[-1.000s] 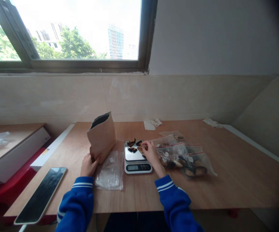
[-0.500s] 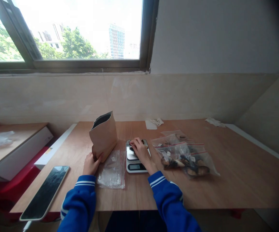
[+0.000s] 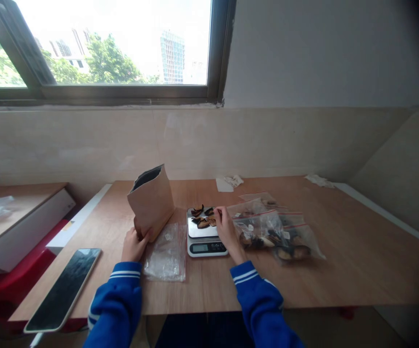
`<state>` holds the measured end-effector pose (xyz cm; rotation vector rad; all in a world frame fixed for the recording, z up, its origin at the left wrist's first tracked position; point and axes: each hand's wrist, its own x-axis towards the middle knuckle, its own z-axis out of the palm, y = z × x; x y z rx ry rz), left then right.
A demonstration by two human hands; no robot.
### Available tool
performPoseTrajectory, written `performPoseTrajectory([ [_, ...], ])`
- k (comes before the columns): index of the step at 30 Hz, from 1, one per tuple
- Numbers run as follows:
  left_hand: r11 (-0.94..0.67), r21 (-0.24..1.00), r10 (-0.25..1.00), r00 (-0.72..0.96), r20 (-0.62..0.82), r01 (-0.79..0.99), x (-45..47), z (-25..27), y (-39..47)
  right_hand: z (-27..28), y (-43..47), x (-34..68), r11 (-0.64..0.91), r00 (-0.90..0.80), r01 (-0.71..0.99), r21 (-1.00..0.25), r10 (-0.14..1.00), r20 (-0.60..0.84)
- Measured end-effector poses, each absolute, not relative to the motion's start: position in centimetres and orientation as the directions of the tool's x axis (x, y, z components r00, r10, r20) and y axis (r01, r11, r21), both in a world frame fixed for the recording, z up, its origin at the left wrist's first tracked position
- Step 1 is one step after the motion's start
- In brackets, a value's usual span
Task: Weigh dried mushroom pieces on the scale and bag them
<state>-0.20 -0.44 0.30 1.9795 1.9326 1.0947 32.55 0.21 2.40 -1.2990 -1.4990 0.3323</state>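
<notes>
In the head view, a person in blue sleeves with white cuff stripes sits at a wooden table [image 3: 339, 270] below a window. The left hand [image 3: 134, 245] rests at the near base of an open brown paper bag [image 3: 151, 201], which stands upright left of centre with its dark mouth tilted to the far left; the fingers curl against the bag's lower edge, though whether they pinch it cannot be told. Just right of the bag lies an empty clear plastic bag [image 3: 166, 253], flat on the table. Right of that sits a small digital kitchen scale [image 3: 205, 237] with a shiny platform and a lit display whose digits are too small to read. Dark dried pieces [image 3: 202, 217] lie on the far part of the platform. The right hand [image 3: 227, 230] lies along the scale's right edge, its fingertips drawn together at the rightmost pieces. Touching that hand on the right is a heap of filled zip bags [image 3: 278, 234] with red seal strips and small white labels, unreadable. A phone [image 3: 63, 289] lies screen-up at the near left, and crumpled paper [image 3: 229, 182] sits at the far edge.
</notes>
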Motion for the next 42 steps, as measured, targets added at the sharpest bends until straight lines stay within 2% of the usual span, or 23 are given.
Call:
performPoseTrajectory([
  [7, -0.155, 0.599, 0.918, -0.110, 0.382, 0.785, -0.1, 0.5, -0.6, 2.7, -0.1, 31.4, 0.374, 0.097, 0.658, -0.654, 0.819, 0.566],
  [15, -0.131, 0.617, 0.916, -0.143, 0.374, 0.776, 0.1, 0.6, -0.7, 3.5, -0.7, 32.9, 0.415, 0.135, 0.519, -0.747, 0.823, 0.552],
  [19, -0.143, 0.630, 0.911, -0.147, 0.385, 0.764, 0.2, 0.9, -0.8, 4.4, -2.1, 32.0, 0.477, -0.055, 0.491, -0.729, 0.852, 0.521],
  [22, -0.149, 0.634, 0.909, -0.147, 0.389, 0.759, 0.4, 1.1, -0.8, 4.3, -2.8, 30.6, 0.543, -0.212, 0.518, -0.661, 0.830, 0.516],
  [28, -0.170, 0.631, 0.910, -0.126, 0.396, 0.757, 0.5, 1.2, -0.9, 3.7, -3.5, 29.5, 0.577, -0.349, 0.681, -0.451, 0.797, 0.493],
  [30, -0.175, 0.633, 0.910, -0.122, 0.397, 0.754, 0.4, 1.1, -0.8, 3.5, -4.0, 30.1, 0.551, -0.306, 0.703, -0.449, 0.805, 0.508],
  [36, -0.199, 0.661, 0.909, -0.116, 0.401, 0.723, 0.1, 0.6, -0.5, 1.8, -5.1, 33.4, 0.377, -0.006, 0.741, -0.556, 0.831, 0.556],
  [39, -0.212, 0.724, 0.885, -0.185, 0.427, 0.657, 0.2, 0.6, -0.5, 1.0, -5.0, 34.3, 0.355, 0.010, 0.742, -0.568, 0.842, 0.539],
  [42, -0.153, 0.823, 0.897, -0.272, 0.348, 0.548, 0.4, 0.7, -0.8, 1.1, -4.6, 34.4, 0.344, -0.002, 0.753, -0.561, 0.854, 0.521],
])
